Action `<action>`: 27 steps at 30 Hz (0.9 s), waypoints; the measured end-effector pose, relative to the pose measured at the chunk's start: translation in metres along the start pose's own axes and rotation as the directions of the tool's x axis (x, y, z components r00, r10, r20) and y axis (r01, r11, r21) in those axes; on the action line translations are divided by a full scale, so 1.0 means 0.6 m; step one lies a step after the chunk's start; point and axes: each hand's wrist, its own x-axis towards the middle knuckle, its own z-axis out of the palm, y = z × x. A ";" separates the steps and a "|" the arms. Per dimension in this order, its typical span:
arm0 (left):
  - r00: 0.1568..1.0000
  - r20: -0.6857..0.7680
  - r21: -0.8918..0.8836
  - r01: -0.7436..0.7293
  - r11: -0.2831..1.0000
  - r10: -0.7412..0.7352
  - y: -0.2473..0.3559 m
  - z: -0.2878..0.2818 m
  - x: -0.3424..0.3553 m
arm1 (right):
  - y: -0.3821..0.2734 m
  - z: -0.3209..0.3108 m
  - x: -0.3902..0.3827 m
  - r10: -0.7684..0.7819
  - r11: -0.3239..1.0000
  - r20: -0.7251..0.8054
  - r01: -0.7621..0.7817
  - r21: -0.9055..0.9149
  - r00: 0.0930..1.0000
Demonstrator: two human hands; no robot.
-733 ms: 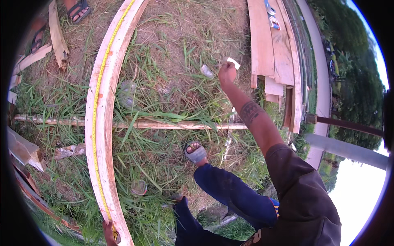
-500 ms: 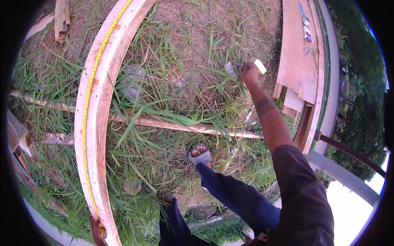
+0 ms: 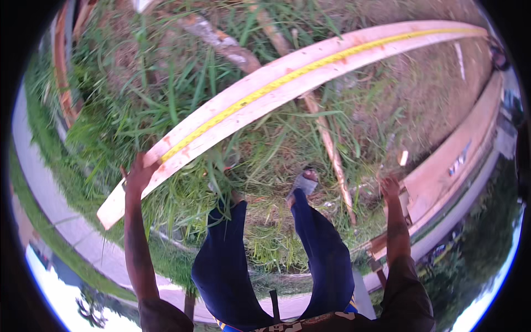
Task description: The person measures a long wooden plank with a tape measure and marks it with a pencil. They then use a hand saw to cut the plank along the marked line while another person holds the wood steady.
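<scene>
The plank [image 3: 243, 90], lying aslant over the grass [image 3: 276, 135] and a pole [image 3: 330, 145], looks stiff and fairly heavy, best held by its long edges; the tape [image 3: 276, 84] along it should flex and slide easily. The left hand [image 3: 142, 172] rests over the tape near the plank's lower-left end, how tightly I cannot tell. The right hand [image 3: 390, 187] is spread, empty, beside stacked boards [image 3: 434, 180] bounding the grassy room.

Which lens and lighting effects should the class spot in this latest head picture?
Head view: the plank under the yellow tape measure bows, probably fisheye distortion; head view: the sky glares white at lower right; head view: black fills the corners.
</scene>
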 end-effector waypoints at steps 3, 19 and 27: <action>0.996 -0.020 0.047 0.091 0.995 -0.090 -0.032 0.023 -0.009 | 0.047 0.157 -0.097 -0.109 0.953 -0.391 -0.016 -0.302 0.914; 1.000 -0.024 -0.181 0.002 0.983 -0.006 -0.021 -0.049 0.040 | 0.075 -0.006 0.242 -0.498 0.834 -0.378 0.312 -0.455 0.781; 1.000 -0.021 0.038 0.008 0.999 -0.007 0.051 -0.049 -0.046 | -0.140 0.187 -0.059 -0.798 0.503 -0.194 0.453 -0.736 0.571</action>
